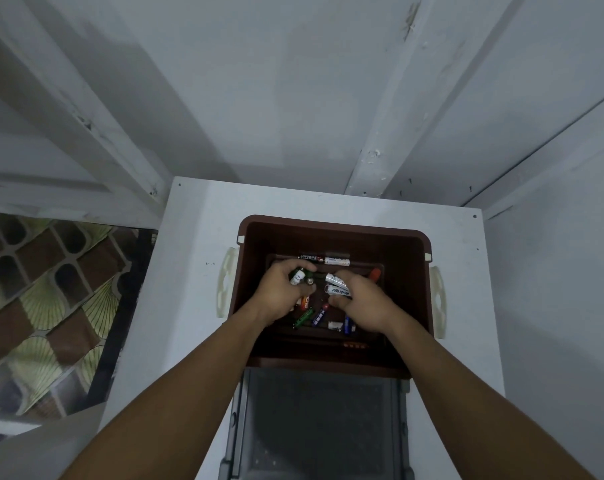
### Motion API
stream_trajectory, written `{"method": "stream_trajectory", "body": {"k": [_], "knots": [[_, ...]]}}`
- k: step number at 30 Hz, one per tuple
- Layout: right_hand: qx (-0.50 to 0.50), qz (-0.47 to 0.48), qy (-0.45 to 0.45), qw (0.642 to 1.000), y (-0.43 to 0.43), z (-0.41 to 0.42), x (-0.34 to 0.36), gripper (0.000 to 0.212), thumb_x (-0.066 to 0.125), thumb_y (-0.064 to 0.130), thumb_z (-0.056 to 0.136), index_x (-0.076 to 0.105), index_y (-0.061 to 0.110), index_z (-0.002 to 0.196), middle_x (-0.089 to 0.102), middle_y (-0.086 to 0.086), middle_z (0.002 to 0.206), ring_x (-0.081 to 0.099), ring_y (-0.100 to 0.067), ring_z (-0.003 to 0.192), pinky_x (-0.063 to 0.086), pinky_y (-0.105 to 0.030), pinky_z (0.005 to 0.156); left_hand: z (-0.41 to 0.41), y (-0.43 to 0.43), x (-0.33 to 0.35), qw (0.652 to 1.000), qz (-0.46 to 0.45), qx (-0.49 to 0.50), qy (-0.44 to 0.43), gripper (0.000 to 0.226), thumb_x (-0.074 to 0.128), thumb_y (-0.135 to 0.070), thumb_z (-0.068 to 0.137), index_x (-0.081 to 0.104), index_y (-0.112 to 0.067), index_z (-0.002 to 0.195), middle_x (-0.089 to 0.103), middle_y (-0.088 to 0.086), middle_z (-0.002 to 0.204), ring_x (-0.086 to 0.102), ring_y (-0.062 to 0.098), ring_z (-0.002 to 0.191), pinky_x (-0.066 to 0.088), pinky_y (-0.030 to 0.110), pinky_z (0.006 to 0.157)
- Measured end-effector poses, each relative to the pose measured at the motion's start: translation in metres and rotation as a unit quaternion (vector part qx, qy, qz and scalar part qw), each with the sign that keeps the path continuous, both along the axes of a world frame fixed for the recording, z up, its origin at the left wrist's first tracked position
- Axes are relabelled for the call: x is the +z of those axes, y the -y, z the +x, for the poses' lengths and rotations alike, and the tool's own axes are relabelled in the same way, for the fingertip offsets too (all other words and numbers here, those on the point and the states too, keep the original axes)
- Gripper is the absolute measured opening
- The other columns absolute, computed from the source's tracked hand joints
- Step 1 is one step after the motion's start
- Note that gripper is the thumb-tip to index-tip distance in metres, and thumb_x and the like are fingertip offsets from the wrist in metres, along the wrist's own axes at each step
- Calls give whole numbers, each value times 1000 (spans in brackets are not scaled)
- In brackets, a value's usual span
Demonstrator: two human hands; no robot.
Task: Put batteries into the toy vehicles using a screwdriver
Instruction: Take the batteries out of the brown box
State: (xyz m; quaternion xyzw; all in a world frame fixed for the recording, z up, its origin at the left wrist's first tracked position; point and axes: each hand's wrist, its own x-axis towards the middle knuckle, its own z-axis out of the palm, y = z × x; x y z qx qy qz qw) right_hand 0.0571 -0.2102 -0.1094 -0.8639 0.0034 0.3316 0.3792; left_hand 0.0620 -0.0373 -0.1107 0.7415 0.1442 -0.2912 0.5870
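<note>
Forearms (189, 393): both are reaching forward from the bottom edge, passing over the grey container (321, 427) and down into the brown bin (331, 225).
Grey container: it is sitting nearest on the white table (196, 237), its far edge meeting the near wall of the brown bin; whether it is touching or tucking under, I cannot tell.
Left hand (281, 296): it is curling its fingers round the white and green batteries (301, 277), gripping them just above the bin floor.
Right hand (366, 301): it is grasping the white batteries (335, 285), thumb and fingers closing round them, close beside the left hand.
Loose batteries (319, 317): several are lying scattered on the bin floor below and between the two hands, in green, blue, orange and white.
Red item (375, 273): it is showing just beyond the right hand, too hidden to identify.
Far batteries (328, 259): a few are lying side by side against the far edge of the bin floor.
Brown bin: it is standing upright on the white table, cream handles (226, 282) sticking out at its left and right sides.
Patterned cloth (44, 306): it is lying off to the left of the table.
White wall (293, 98): it is rising behind the table.
</note>
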Motion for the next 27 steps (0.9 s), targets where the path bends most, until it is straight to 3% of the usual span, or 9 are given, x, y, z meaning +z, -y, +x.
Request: {"method": "stream_trajectory", "body": {"k": [4, 8, 12, 13, 15, 18, 21, 23, 27], "knots": [[-36, 45, -20, 998, 5, -1, 22, 32, 58, 16, 96, 53, 19, 128, 64, 3, 113, 62, -9, 99, 50, -18, 80, -6, -4, 32, 999, -37, 14, -13, 28, 61, 8, 90, 61, -4, 116, 57, 4, 69, 49, -3, 31, 34, 9, 32], [-55, 62, -14, 996, 6, -1, 55, 25, 61, 17, 94, 57, 20, 119, 66, 1, 106, 65, -13, 96, 54, -33, 88, -13, -9, 60, 999, -47, 17, 4, 26, 63, 5, 90, 64, -7, 112, 61, 4, 76, 50, -2, 35, 38, 12, 36], [-42, 70, 14, 997, 7, 0, 111, 12, 62, 18, 94, 57, 21, 105, 65, 3, 94, 64, -16, 90, 51, -28, 81, -16, -17, 103, 997, -58, 31, 31, 26, 71, -2, 87, 71, -24, 101, 70, 5, 88, 63, 17, 68, 52, 35, 63], [-41, 76, 27, 996, 7, 1, 128, 12, 62, 17, 94, 57, 22, 104, 64, 4, 93, 63, -15, 89, 51, -24, 79, -16, -19, 118, 996, -68, 35, 41, 27, 70, 0, 86, 70, -22, 100, 70, 6, 93, 65, 18, 75, 55, 35, 69], [-33, 77, 60, 995, 7, 4, 162, 10, 62, 17, 94, 56, 22, 100, 61, 9, 87, 59, -10, 82, 46, -17, 70, -15, -23, 149, 993, -91, 40, 61, 26, 69, 4, 86, 70, -17, 101, 69, 8, 94, 64, 16, 75, 56, 27, 63], [-14, 74, 104, 992, 0, 10, 218, 8, 63, 22, 93, 56, 24, 95, 57, 9, 81, 53, -9, 76, 41, -23, 70, -15, -33, 205, 989, -106, 38, 93, 25, 68, 4, 86, 69, -14, 103, 63, 1, 77, 56, 8, 59, 44, 21, 47], [5, 85, 140, 986, -18, 15, 275, 11, 65, 25, 90, 58, 20, 98, 55, 5, 79, 50, -11, 72, 43, -29, 71, -17, -52, 261, 984, -127, 49, 118, 27, 67, 6, 87, 68, -15, 103, 63, -3, 73, 57, 12, 59, 42, 28, 57], [27, 97, 162, 982, -35, 16, 311, 12, 64, 21, 91, 59, 17, 101, 54, 4, 77, 49, -11, 67, 43, -26, 65, -20, -69, 297, 978, -136, 55, 147, 29, 66, 9, 86, 69, -15, 100, 64, 0, 75, 58, 14, 61, 42, 32, 63], [74, 110, 206, 970, -80, 14, 374, 9, 66, 21, 90, 59, 21, 96, 57, 4, 75, 51, -10, 65, 44, -26, 63, -33, -115, 365, 968, -141, 64, 199, 26, 64, 8, 88, 67, -12, 103, 63, 5, 76, 60, 14, 61, 50, 29, 57]]}}
